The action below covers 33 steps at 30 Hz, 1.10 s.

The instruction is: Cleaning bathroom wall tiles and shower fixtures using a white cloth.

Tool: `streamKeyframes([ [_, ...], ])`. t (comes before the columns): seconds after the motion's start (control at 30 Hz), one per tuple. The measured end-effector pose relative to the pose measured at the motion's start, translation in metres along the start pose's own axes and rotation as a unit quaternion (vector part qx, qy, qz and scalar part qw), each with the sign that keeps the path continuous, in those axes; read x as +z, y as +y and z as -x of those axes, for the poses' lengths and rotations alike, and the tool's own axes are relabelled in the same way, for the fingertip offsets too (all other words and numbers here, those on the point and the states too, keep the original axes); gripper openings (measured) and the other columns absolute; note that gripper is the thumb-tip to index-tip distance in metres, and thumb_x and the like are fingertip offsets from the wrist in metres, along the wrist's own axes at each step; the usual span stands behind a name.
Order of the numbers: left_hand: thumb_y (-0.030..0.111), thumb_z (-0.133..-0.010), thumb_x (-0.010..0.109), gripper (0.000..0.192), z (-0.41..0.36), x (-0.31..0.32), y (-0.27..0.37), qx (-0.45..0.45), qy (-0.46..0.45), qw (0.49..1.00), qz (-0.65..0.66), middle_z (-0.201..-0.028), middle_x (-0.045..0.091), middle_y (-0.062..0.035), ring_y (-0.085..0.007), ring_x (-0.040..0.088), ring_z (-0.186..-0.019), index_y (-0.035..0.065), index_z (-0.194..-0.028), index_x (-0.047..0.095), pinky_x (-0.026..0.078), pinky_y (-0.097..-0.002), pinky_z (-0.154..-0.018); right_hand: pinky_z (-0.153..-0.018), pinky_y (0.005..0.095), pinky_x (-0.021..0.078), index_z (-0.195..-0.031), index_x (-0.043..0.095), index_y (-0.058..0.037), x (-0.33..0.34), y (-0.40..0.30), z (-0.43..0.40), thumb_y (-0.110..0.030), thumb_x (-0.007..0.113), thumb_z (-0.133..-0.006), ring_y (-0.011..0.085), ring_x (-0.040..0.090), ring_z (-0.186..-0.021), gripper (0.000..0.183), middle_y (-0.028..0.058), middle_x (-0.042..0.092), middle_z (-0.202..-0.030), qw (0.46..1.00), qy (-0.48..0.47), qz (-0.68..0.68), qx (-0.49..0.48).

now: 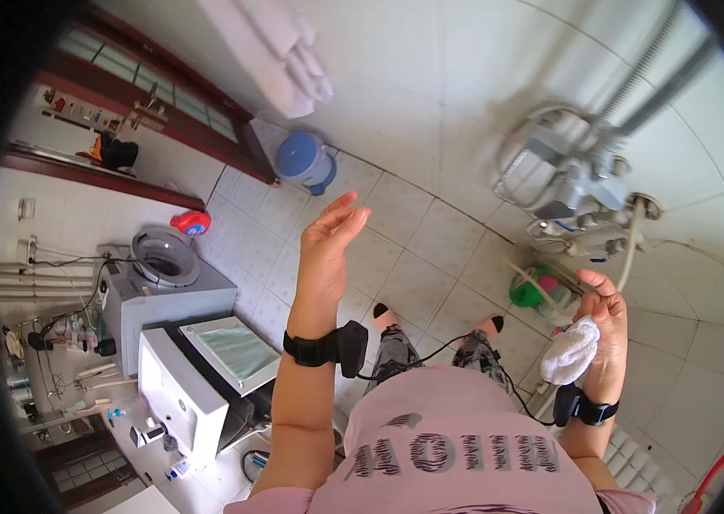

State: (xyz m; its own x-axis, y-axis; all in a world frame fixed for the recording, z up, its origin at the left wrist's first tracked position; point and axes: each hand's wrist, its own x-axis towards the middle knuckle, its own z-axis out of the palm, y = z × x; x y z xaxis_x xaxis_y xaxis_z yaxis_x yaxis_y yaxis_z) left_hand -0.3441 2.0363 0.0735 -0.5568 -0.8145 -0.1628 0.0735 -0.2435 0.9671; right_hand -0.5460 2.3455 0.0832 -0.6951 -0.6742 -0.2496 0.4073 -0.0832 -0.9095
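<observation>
My left hand [329,247] is raised over the tiled floor, fingers curled with the thumb apart from them, and no object shows in it. At the right, my right hand [601,321] pinches a crumpled white cloth [570,352] between thumb and fingers; the cloth hangs beside the wrist. A black strap with a small box sits on each forearm. Right of the raised left hand, on the wall, are chrome shower fittings [586,183], with a grey hose running up from them.
A blue-lidded bin [304,157] stands by the wall near the wooden door frame. To the left are a front-loading washing machine [169,289] with its door open, a red bottle [191,223] and a white washbasin [175,401]. White towels [278,58] hang above; a green container [529,286] stands below the fittings.
</observation>
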Motion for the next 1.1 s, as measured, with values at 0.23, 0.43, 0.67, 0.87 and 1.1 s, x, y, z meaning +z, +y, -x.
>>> streamKeyframes([
  [0.23,0.016,-0.077,0.071,0.017,-0.015,-0.155,0.035,0.012,0.117,0.984,-0.134,-0.121,0.051,-0.0123,-0.0165,0.046,-0.113,0.0031,-0.087,0.07,0.034,-0.0307,-0.093,-0.043,0.0173,0.0243,-0.115,0.052,0.0058,0.158,0.012,-0.002,-0.044,0.078,-0.065,0.0007,0.034,-0.047,0.076,-0.0087,0.041,-0.055,0.999,-0.039,0.014,0.03],
  [0.43,0.016,-0.075,0.072,0.018,-0.047,-0.286,0.039,0.025,0.2,0.967,-0.157,-0.121,0.052,-0.012,-0.0171,0.047,-0.113,0.0046,-0.088,0.071,0.033,-0.0316,-0.094,-0.042,0.0178,0.0262,-0.117,0.05,0.0065,0.253,0.025,-0.044,-0.046,0.075,-0.069,0.0016,0.035,-0.046,0.075,-0.0076,0.04,-0.055,0.991,-0.114,0.055,0.044],
  [0.67,0.015,-0.073,0.074,0.017,-0.07,-0.349,0.046,-0.002,0.254,0.959,-0.128,-0.121,0.052,-0.0115,-0.0178,0.045,-0.116,0.0049,-0.086,0.07,0.03,-0.0329,-0.098,-0.043,0.0187,0.0295,-0.118,0.049,0.0074,0.325,0.037,-0.101,-0.041,0.065,-0.081,0.0031,0.036,-0.047,0.063,-0.0052,0.041,-0.056,0.988,-0.111,0.062,0.091],
  [0.87,0.017,-0.071,0.075,0.018,-0.104,-0.415,0.06,0.006,0.303,0.943,-0.14,-0.121,0.053,-0.0122,-0.0193,0.044,-0.117,0.005,-0.084,0.07,0.027,-0.0368,-0.1,-0.043,0.0184,0.0307,-0.118,0.049,0.0074,0.393,0.056,-0.18,-0.04,0.065,-0.082,0.0031,0.036,-0.048,0.061,-0.0057,0.039,-0.056,0.979,-0.15,0.03,0.137],
  [1.1,0.022,-0.071,0.075,0.019,-0.141,-0.479,0.098,-0.006,0.387,0.912,-0.135,-0.11,0.058,-0.0136,-0.0206,0.043,-0.119,0.0064,-0.083,0.072,0.031,-0.0374,-0.097,-0.047,0.0192,0.0367,-0.115,0.055,0.0027,0.516,0.082,-0.267,-0.038,0.056,-0.088,0.0043,0.042,-0.052,0.049,-0.0039,0.044,-0.062,0.945,-0.244,0.12,0.181],
])
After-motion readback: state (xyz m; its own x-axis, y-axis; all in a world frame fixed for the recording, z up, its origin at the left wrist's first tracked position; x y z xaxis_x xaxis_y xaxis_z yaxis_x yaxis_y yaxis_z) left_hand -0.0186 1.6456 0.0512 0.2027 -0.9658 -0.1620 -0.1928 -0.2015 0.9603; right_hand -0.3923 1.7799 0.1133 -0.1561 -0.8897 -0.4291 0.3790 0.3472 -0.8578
